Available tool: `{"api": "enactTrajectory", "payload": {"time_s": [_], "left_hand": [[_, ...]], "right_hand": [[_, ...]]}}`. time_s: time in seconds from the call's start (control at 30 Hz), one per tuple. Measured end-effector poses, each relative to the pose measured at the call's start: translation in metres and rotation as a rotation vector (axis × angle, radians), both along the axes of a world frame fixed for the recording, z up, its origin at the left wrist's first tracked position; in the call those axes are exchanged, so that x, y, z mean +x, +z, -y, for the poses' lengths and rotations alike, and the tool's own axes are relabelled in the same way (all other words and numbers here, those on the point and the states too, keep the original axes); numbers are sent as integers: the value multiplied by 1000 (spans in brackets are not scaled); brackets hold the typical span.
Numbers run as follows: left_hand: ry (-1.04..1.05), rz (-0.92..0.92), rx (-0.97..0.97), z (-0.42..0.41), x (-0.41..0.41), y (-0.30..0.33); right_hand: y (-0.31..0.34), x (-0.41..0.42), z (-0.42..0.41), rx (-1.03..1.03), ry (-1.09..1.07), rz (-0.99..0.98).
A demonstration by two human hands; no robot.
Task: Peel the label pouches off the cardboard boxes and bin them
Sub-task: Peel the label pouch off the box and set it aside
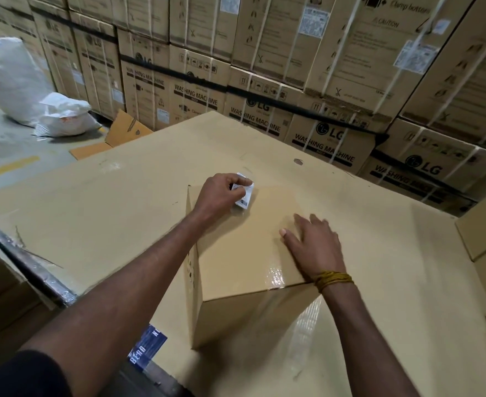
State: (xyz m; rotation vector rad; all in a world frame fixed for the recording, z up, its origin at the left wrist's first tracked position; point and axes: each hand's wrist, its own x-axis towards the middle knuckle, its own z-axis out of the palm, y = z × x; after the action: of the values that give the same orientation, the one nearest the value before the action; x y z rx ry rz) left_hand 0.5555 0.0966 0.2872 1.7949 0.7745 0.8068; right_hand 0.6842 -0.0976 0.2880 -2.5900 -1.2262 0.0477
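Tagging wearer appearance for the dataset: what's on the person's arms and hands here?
Both forearms are bare, no gloves. The right hand has a mustard-yellow thread band wound several times round the wrist. The left hand wears nothing visible; a dark short sleeve shows at that upper arm. No watch or rings visible.

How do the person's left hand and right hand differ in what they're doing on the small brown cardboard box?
The left hand has curled fingers pinching the white barcoded label pouch at the small brown cardboard box's far edge; the right hand holds nothing. The left reaches farther across the top; the right lies flat, fingers straight, nearer the person. Both rest on the box's top.
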Motion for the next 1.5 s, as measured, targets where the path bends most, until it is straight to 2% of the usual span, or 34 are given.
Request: {"api": "enactTrajectory", "payload": {"time_s": [0.07,0.13,0.2,0.33,0.43,0.6,0.93,1.2,1.5], "left_hand": [[21,-12,21,1,0,2],[38,-18,41,4,1,4],[53,-17,32,7,0,7],[129,-2,-6,25,-11,12],[202,13,-16,53,-24,8],[279,34,-10,100,-47,1],[214,-101,111,145,-66,-11],[60,-90,20,146,-61,-4],[-313,-54,-115,177,-18,-6]], "right_hand": [[3,-22,-1,86,188,-60],[-1,-42,-2,83,378,-120],[-7,-45,-6,62,404,-116],[-10,-21,-4,68,176,-70],[-13,-15,8,57,63,-109],[-19,-24,23,101,4,-65],[-17,-40,53,139,-105,-50],[-17,-64,81,166,-262,-50],[-21,-60,155,221,-578,-4]]}}
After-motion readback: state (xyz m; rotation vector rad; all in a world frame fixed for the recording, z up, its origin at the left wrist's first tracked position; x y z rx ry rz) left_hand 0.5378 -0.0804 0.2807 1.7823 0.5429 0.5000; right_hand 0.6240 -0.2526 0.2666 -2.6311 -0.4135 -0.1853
